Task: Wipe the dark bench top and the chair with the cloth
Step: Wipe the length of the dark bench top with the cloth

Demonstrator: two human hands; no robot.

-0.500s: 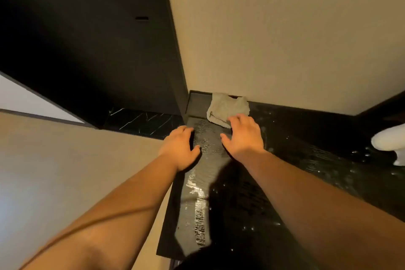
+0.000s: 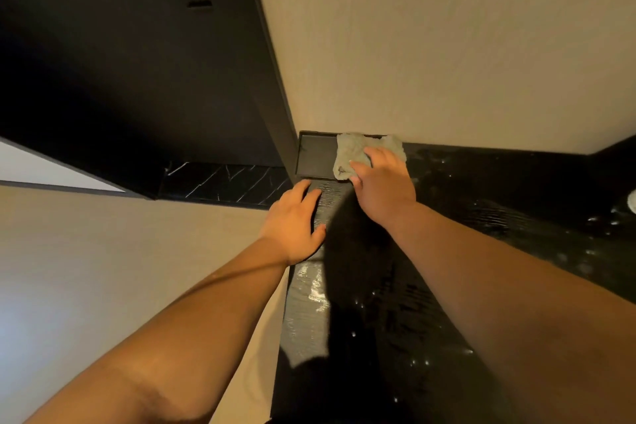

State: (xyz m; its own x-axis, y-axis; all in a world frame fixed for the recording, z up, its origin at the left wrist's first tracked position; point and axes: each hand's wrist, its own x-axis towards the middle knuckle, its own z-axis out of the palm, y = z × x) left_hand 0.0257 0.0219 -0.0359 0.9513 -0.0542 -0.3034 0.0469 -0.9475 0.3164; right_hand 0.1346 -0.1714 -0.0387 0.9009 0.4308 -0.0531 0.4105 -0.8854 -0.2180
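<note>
At the far corner of the bench point(image 2: 454, 251), where it is meeting the pale wall point(image 2: 447, 45), the grey-green cloth point(image 2: 356, 150) is lying bunched, partly over a shallow dark recess point(image 2: 315, 157) and partly on the bench top. The right hand point(image 2: 383, 184) is pressing down on it with the fingers spread and fairly straight and the thumb lying along the cloth's near edge; as far as the view is showing, it is not pinching the fabric. The left hand point(image 2: 292, 224) is resting flat on the bench's left edge, fingers relaxed and apart, holding nothing and probably bracing the lean.

The cloth is looking soft, limp and light, and likely damp, going by the wet streaks point(image 2: 315, 286) glinting on the bench. It is likely to ruck up under a push instead of sliding as a sheet, so a flat palm over its middle, with the fingers pinning the leading edge, is suiting it better than a pinch at one corner. The bench is appearing hard, glossy and slick, so the cloth should be gliding easily, though the lip of the recess could be catching a fold. No chair is showing.
</note>
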